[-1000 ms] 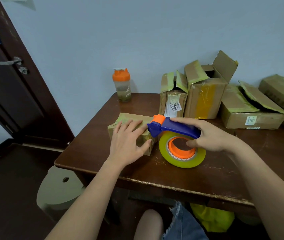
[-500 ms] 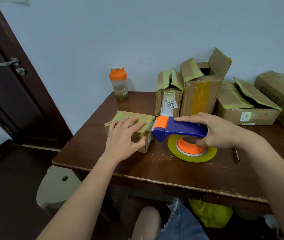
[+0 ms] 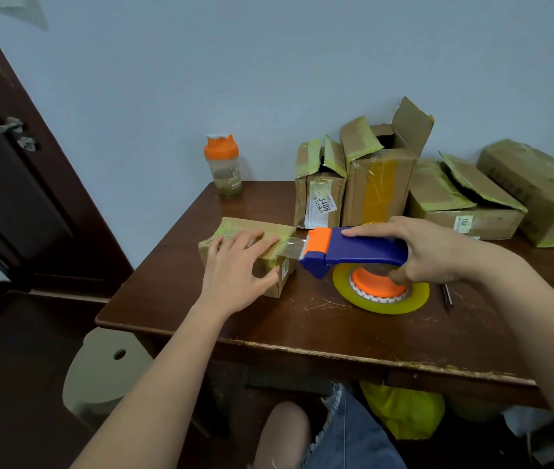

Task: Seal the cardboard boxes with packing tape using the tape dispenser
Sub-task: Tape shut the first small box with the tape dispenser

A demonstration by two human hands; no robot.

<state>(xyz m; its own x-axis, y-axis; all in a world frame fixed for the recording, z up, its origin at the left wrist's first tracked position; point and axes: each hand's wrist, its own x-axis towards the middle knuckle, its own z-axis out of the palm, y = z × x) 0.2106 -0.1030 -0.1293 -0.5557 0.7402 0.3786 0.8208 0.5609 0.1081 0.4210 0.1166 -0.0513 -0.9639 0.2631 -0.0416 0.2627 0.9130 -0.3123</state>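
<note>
Head view: near the surface's left edge, the left hand (image 3: pixel 235 269) presses flat on a small box (image 3: pixel 270 238) while the right hand (image 3: pixel 427 252) grips the tape dispenser (image 3: pixel 356 250) just right of it (tape (image 3: pixel 294 247) stretched leftward between them).

blue-and-orange tape dispenser (image 3: pixel 353 250), yellow tape roll (image 3: pixel 382 297), brown boxes (image 3: pixel 378 184), dark brown table (image 3: pixel 319 326).
</note>
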